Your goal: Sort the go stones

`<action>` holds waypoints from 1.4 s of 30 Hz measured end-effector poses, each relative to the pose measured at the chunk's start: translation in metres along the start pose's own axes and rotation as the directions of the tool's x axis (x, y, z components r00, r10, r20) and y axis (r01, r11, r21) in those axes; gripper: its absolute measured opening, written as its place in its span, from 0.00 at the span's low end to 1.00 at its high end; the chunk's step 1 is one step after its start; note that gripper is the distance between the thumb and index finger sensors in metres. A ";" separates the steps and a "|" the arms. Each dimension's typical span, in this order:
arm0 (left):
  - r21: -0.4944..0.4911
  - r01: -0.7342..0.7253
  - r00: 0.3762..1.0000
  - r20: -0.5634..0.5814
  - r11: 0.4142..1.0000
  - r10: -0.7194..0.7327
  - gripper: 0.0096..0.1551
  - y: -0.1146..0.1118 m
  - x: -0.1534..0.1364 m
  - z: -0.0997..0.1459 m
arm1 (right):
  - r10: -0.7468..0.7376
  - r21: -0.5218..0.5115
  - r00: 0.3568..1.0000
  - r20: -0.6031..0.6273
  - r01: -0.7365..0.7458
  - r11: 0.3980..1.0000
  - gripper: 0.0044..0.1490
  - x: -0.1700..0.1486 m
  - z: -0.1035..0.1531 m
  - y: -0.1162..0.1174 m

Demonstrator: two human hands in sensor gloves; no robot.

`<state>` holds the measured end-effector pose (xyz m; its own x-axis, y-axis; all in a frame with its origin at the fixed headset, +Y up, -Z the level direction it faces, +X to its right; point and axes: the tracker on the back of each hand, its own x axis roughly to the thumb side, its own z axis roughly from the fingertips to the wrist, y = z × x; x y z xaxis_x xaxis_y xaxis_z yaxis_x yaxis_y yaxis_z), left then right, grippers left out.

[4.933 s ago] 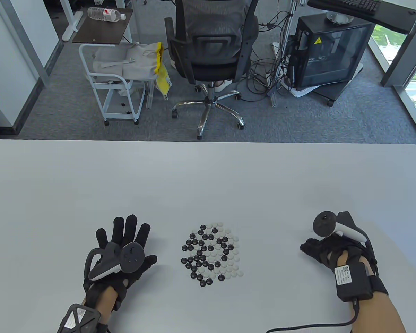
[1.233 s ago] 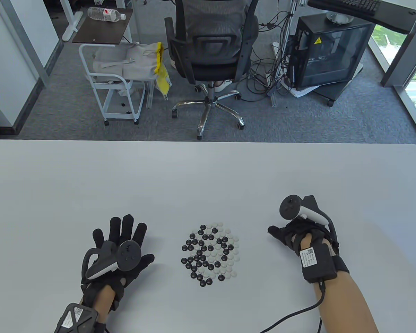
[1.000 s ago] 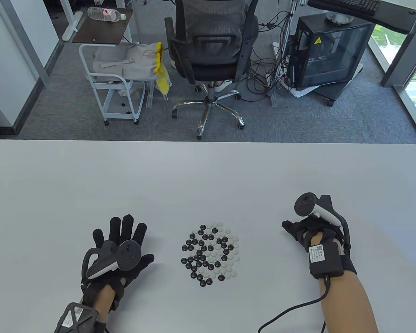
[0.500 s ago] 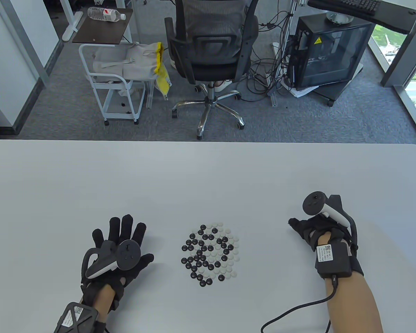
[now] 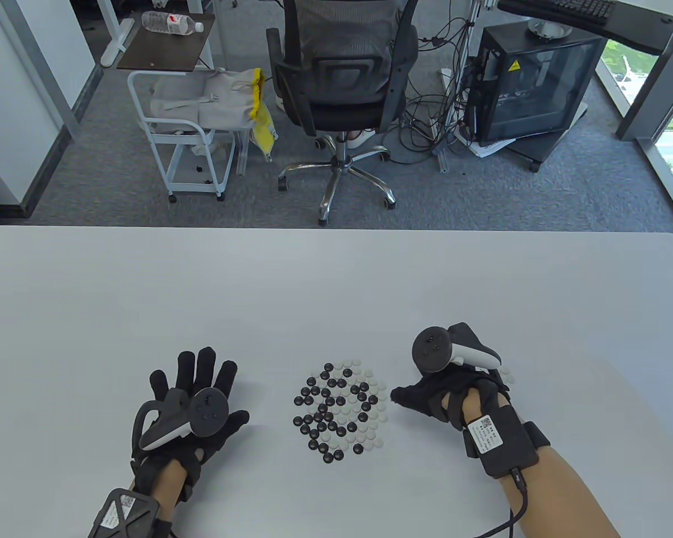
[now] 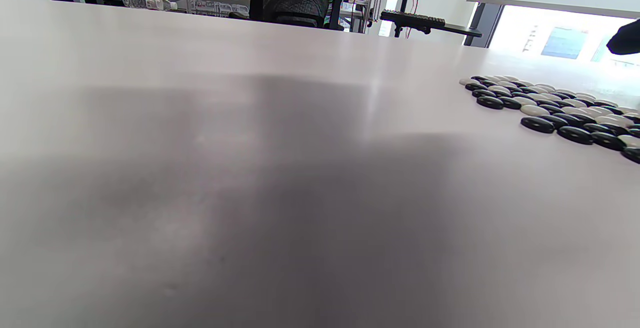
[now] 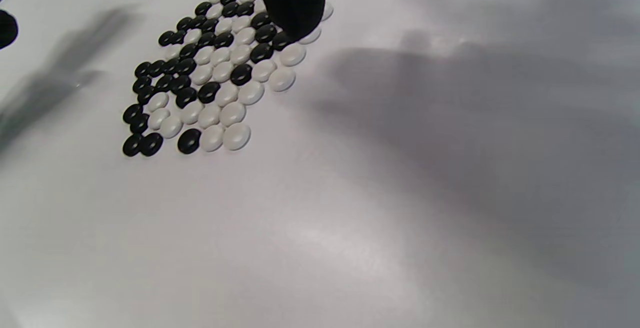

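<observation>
We see the mixed stone pile [image 5: 341, 413] at lower centre of the tabletop [image 5: 336, 291], barely sorted. Right hand [image 5: 446, 386] sits at its right edge, fingertip [image 7: 292, 3] over white stones; grip unclear. Left hand [image 5: 193, 403] flat, fingers spread, lower left. Next: pinch one stone cleanly.

Flat black and white glossy Go stones [image 6: 555, 111] cluster at the frame's right on a smooth pale grey table [image 6: 250, 168].

Bright daylight from the right; soft hand shadows, window glare, blurred wrist-view edges.
</observation>
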<state>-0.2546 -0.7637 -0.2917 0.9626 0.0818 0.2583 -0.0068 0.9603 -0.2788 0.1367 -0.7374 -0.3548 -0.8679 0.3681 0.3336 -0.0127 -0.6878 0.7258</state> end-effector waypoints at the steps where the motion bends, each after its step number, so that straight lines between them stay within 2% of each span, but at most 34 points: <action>1: 0.001 -0.001 1.000 0.000 1.000 0.001 0.53 0.000 0.000 0.000 | 0.008 0.010 1.000 0.013 -0.008 1.000 0.44 0.005 -0.004 0.003; 6: 0.004 -0.008 1.000 0.000 1.000 0.008 0.53 0.000 -0.001 0.000 | 0.018 0.058 0.998 0.057 -0.022 0.998 0.44 0.017 -0.018 0.015; 11: 0.006 -0.010 1.000 -0.001 1.000 0.010 0.53 0.000 -0.002 0.001 | 0.023 0.072 1.000 0.019 -0.024 0.997 0.43 0.010 -0.025 0.019; 17: 0.008 -0.013 1.000 -0.002 1.000 0.013 0.53 0.000 -0.002 0.001 | -0.041 -0.005 0.988 -0.147 0.041 0.999 0.44 -0.032 -0.011 0.000; 21: 0.008 -0.013 1.000 -0.002 1.000 0.013 0.53 0.000 -0.003 0.001 | -0.084 -0.062 0.954 -0.289 0.069 0.996 0.44 -0.070 0.006 -0.010; 26: 0.003 -0.010 1.000 -0.004 1.000 0.010 0.53 0.000 -0.003 0.001 | -0.140 -0.126 0.909 -0.392 0.097 0.987 0.44 -0.105 0.023 -0.015; 31: -0.004 -0.008 1.000 -0.004 1.000 0.008 0.53 0.000 -0.002 0.000 | -0.174 -0.163 0.884 -0.435 0.113 0.980 0.45 -0.122 0.033 -0.015; 42: -0.011 -0.017 1.000 -0.013 1.000 0.017 0.53 -0.001 -0.005 -0.001 | -0.210 -0.209 0.857 -0.470 0.123 0.970 0.45 -0.140 0.042 -0.015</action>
<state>-0.2587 -0.7652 -0.2933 0.9658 0.0945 0.2415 -0.0202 0.9558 -0.2932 0.2789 -0.7525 -0.3874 -0.9748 0.1662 -0.1490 -0.2230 -0.7527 0.6195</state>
